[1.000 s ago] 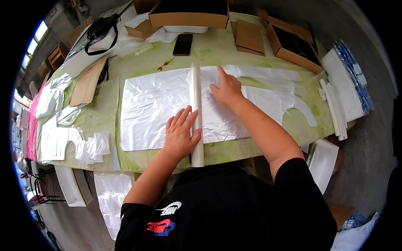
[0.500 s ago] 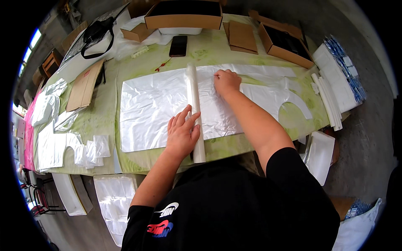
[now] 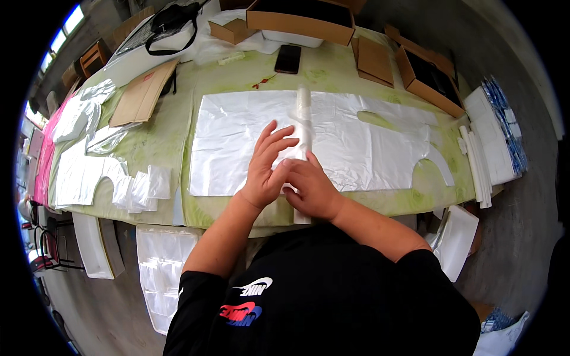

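A white plastic apron (image 3: 368,151) lies flat on the table, with a curved cut-out at its right end. Across it, pointing away from me, lies a long whitish roll (image 3: 303,104). My left hand (image 3: 267,169) is at the roll's left side, its fingers stretched out and apart. Curled over the near part of the roll is my right hand (image 3: 313,188), closed on it. My hands meet near the left thumb, and the roll beneath them is partly hidden. The roll's near end shows below my right hand, at the table edge.
A phone (image 3: 288,59) and an open cardboard box (image 3: 303,24) stand beyond the apron. Another open box (image 3: 432,86) is at the far right, near white rolls (image 3: 477,163) and stacked packs (image 3: 491,133). Folded plastic pieces (image 3: 142,188) and flat cardboard (image 3: 142,95) lie left.
My right hand has come from the apron's far side toward me and onto the roll beside my left hand. The apron's right part lies smoother. The whole view has shifted.
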`<move>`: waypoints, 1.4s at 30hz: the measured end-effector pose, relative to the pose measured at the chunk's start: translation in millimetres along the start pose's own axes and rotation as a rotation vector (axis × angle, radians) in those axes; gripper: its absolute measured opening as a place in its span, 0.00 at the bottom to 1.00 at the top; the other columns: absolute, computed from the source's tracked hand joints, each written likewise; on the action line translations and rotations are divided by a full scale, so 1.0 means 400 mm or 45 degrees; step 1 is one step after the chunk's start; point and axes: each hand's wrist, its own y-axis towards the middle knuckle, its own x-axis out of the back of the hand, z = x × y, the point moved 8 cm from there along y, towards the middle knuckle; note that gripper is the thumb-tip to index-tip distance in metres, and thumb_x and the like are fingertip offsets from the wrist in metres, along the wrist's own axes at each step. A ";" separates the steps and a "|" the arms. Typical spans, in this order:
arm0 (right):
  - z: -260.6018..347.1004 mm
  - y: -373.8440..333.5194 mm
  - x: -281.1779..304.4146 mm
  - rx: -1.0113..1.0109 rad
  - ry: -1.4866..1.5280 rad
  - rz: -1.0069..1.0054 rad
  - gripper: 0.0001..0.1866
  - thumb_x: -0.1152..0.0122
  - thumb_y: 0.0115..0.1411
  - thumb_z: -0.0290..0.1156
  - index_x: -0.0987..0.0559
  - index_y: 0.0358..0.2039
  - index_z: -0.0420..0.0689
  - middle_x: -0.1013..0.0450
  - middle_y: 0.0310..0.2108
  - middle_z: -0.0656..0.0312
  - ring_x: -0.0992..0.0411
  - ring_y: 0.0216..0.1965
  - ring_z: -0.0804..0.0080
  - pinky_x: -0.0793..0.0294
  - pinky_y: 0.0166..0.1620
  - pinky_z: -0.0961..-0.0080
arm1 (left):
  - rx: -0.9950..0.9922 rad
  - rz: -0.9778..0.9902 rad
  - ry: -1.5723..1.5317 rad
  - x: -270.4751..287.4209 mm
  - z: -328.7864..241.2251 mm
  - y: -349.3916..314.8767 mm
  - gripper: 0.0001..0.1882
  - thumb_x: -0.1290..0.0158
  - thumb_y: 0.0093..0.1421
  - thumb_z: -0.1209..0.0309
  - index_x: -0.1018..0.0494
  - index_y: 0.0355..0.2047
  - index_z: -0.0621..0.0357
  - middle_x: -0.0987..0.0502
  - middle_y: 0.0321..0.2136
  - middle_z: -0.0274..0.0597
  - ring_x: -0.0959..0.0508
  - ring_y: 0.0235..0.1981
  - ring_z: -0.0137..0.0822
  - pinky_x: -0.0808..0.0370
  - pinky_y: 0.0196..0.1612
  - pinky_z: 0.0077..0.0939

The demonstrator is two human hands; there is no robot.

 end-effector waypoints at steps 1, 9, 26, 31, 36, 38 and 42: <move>0.000 -0.005 -0.005 -0.009 -0.003 0.044 0.21 0.35 0.55 0.29 0.22 0.50 0.51 0.25 0.49 0.62 0.29 0.57 0.59 0.47 0.68 0.31 | -0.009 0.040 -0.028 0.000 -0.003 0.018 0.18 0.50 0.62 0.67 0.21 0.50 0.59 0.26 0.61 0.51 0.41 0.71 0.61 0.41 0.70 0.54; 0.042 0.036 -0.039 -0.017 0.484 0.407 0.13 0.37 0.52 0.25 0.17 0.39 0.43 0.21 0.43 0.54 0.26 0.51 0.52 0.28 0.58 0.56 | 0.321 0.872 0.458 -0.131 0.123 0.062 0.25 0.55 0.71 0.52 0.22 0.57 0.52 0.31 0.67 0.47 0.45 0.74 0.55 0.50 0.75 0.49; 0.018 -0.197 0.104 0.013 0.596 -0.130 0.11 0.37 0.55 0.17 0.18 0.39 0.41 0.22 0.33 0.58 0.24 0.35 0.59 0.24 0.43 0.67 | 0.720 0.040 0.669 0.208 0.115 -0.092 0.22 0.43 0.58 0.72 0.21 0.54 0.53 0.24 0.58 0.46 0.27 0.59 0.50 0.31 0.65 0.40; -0.011 -0.228 0.103 -0.050 0.615 -0.149 0.10 0.38 0.56 0.17 0.18 0.38 0.41 0.22 0.32 0.57 0.25 0.33 0.60 0.25 0.37 0.69 | 0.668 -0.032 1.114 0.296 0.102 -0.083 0.23 0.43 0.60 0.69 0.24 0.58 0.52 0.28 0.63 0.44 0.32 0.65 0.50 0.36 0.68 0.42; -0.013 -0.229 0.101 -0.028 0.636 -0.165 0.10 0.38 0.56 0.16 0.18 0.39 0.41 0.22 0.32 0.57 0.24 0.33 0.59 0.25 0.38 0.68 | 1.028 0.330 1.241 0.242 0.141 -0.101 0.36 0.38 0.58 0.60 0.32 0.67 0.47 0.42 0.72 0.49 0.40 0.70 0.55 0.41 0.72 0.44; -0.024 -0.239 0.095 -0.049 0.629 -0.177 0.10 0.38 0.56 0.17 0.18 0.39 0.41 0.21 0.32 0.57 0.24 0.33 0.59 0.25 0.38 0.68 | 0.968 0.343 1.297 0.209 0.129 -0.104 0.37 0.37 0.57 0.60 0.32 0.67 0.47 0.44 0.73 0.50 0.42 0.71 0.56 0.42 0.72 0.47; -0.038 -0.242 0.090 -0.078 0.630 -0.188 0.10 0.37 0.55 0.17 0.18 0.38 0.41 0.21 0.33 0.56 0.24 0.34 0.59 0.24 0.39 0.68 | 0.834 0.307 1.254 0.155 0.086 -0.098 0.40 0.36 0.57 0.59 0.35 0.69 0.46 0.48 0.74 0.55 0.45 0.73 0.58 0.44 0.72 0.52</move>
